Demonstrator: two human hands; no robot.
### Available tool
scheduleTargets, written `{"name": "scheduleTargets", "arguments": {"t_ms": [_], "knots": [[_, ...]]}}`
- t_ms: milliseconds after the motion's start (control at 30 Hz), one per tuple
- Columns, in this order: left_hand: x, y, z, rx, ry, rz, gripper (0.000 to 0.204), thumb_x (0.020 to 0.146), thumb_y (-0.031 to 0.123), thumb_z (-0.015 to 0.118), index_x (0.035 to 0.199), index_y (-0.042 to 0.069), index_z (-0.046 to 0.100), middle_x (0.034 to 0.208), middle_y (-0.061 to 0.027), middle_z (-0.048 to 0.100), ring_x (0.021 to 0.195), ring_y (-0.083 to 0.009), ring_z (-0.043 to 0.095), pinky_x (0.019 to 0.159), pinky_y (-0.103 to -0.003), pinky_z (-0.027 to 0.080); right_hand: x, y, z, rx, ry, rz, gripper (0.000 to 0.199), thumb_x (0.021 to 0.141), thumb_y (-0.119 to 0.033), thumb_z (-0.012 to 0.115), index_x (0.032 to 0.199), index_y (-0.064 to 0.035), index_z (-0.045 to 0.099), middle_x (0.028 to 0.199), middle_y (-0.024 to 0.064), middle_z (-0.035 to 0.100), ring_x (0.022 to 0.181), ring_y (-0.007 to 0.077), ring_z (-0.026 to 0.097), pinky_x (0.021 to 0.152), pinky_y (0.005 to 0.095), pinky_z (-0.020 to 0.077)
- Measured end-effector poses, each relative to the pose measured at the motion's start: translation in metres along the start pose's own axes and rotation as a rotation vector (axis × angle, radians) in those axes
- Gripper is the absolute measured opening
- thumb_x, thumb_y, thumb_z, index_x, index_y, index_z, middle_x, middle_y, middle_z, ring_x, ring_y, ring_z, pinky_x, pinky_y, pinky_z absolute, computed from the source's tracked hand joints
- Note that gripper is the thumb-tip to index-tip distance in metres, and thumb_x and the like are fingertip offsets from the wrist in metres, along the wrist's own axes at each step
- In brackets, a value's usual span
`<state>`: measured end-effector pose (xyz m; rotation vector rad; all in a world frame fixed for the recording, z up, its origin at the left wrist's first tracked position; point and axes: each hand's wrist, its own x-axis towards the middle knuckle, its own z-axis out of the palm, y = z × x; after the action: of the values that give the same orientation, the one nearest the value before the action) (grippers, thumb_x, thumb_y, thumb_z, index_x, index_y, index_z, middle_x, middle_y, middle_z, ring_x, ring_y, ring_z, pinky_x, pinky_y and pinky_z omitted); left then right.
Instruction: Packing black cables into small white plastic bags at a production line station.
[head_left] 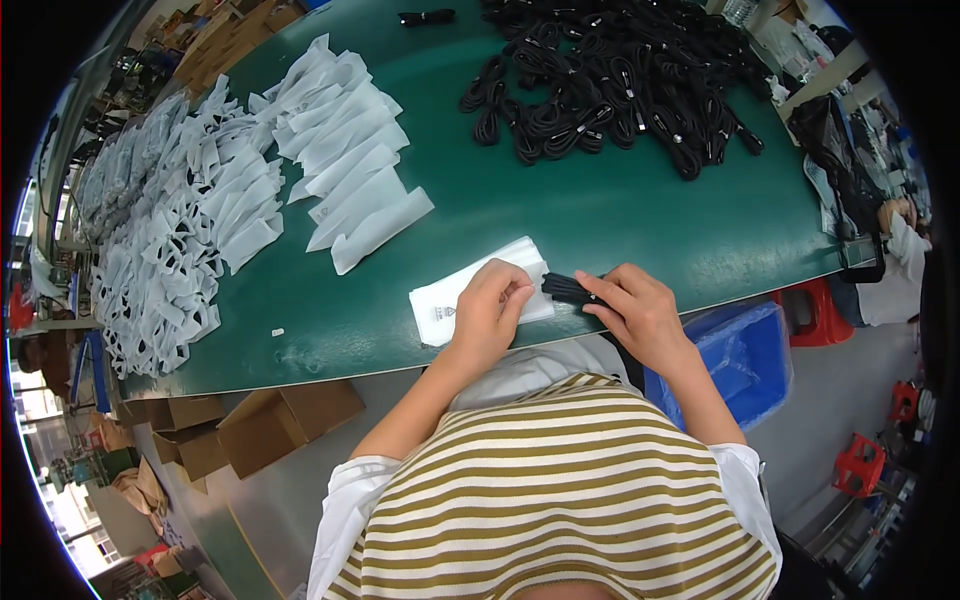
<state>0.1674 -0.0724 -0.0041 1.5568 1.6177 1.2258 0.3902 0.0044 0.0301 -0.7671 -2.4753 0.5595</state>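
Black cable bundle (566, 288) is sitting at ctr of frame, fingers of R hand (643, 308) holding it by white bags (435, 303); L hand (486, 308) is resting over bags on green bench (620, 215), fingers narrow, can't tell if gripping.

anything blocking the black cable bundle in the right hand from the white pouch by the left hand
Nothing visible does: the right hand holds the black cable bundle with its end at the right edge of the white pouch. The left hand is over the pouch, close to that end; whether bundle and pouch touch is unclear.
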Motion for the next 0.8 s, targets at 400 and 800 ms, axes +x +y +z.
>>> {"name": "scheduleTargets", "arguments": {"t_ms": [400, 800], "knots": [[0.012, 0.026, -0.013, 0.217, 0.047, 0.415, 0.014, 0.077, -0.001, 0.07, 0.084, 0.004, 0.059, 0.094, -0.0097, 0.059, 0.093, -0.0305, 0.054, 0.078, -0.037, 0.045, 0.015, 0.0, 0.026, 0.678, 0.027, 0.068, 0.034, 0.087, -0.001, 0.069, 0.12, -0.0012, 0.062, 0.109, 0.0096, 0.055, 0.08, 0.0108, 0.056, 0.068, 0.0253, 0.0478], [0.035, 0.033, -0.037, -0.771, 0.096, 0.016, 0.012, 0.101, 0.014, 0.055, 0.098, 0.002, 0.055, 0.115, -0.0114, 0.056, 0.112, -0.0192, 0.056, 0.093, -0.032, 0.048, 0.063, -0.042, 0.035, 0.689, 0.12, -0.105, 0.029, 0.083, 0.004, 0.068, 0.111, -0.0017, 0.067, 0.102, 0.0087, 0.058, 0.079, 0.0136, 0.058, 0.068, 0.0259, 0.0476]]}}
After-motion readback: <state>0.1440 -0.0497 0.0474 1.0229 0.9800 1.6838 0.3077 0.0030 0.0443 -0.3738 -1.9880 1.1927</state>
